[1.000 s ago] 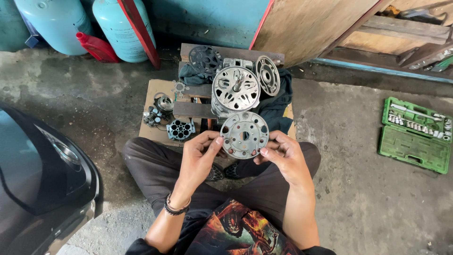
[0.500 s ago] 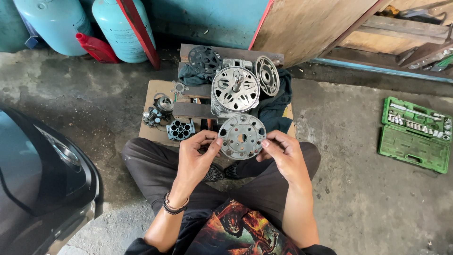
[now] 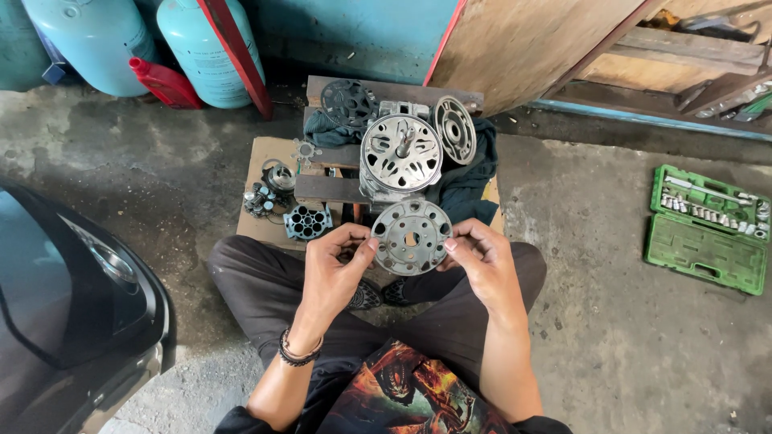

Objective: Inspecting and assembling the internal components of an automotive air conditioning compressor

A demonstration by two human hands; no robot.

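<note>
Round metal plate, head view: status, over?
Left hand and right hand grip the round metal plate by opposite edges, above the lap. Motor housing sits just beyond. Nothing in the way.

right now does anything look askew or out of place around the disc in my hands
Nothing looks damaged. Both hands, left hand and right hand, hold the perforated metal disc level; a smaller round plate leans tilted against the motor housing.

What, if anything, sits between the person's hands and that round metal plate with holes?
Nothing visible does. The left hand and the right hand already grip the round perforated metal plate by its opposite edges, fingertips on the rim, holding it up above the lap, in front of the motor housing.
</note>
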